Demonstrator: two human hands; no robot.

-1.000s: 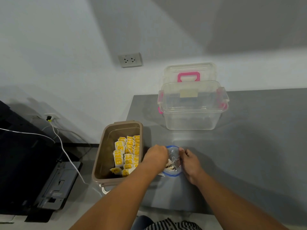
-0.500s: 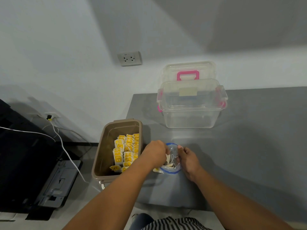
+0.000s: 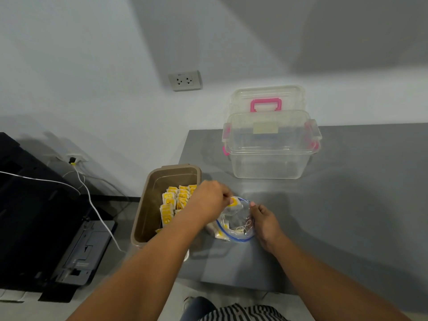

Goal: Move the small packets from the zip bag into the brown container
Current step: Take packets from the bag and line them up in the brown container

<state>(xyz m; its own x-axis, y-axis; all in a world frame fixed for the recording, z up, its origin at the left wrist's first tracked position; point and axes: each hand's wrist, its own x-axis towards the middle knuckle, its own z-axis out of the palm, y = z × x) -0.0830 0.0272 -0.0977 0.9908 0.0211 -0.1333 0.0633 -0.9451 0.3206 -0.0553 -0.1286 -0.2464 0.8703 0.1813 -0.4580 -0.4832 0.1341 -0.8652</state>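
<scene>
A clear zip bag (image 3: 238,224) with a blue rim lies on the grey table, its mouth open, with small white and yellow packets inside. My left hand (image 3: 209,200) pinches one small packet (image 3: 233,202) just above the bag's far edge. My right hand (image 3: 264,222) holds the bag's right edge. The brown container (image 3: 148,212) stands at the table's left edge, right of nothing but floor, and holds several rows of yellow and white packets (image 3: 174,200); my left forearm covers part of them.
A clear plastic box (image 3: 271,147) with pink latches stands behind the bag, its lid with a pink handle (image 3: 266,104) leaning on the wall. A black printer (image 3: 46,228) and a white cable (image 3: 97,212) lie on the floor to the left.
My left hand has come up out of the bag with a packet pinched in its fingers and shifted a little towards the brown container. My right hand stays on the bag's edge.
</scene>
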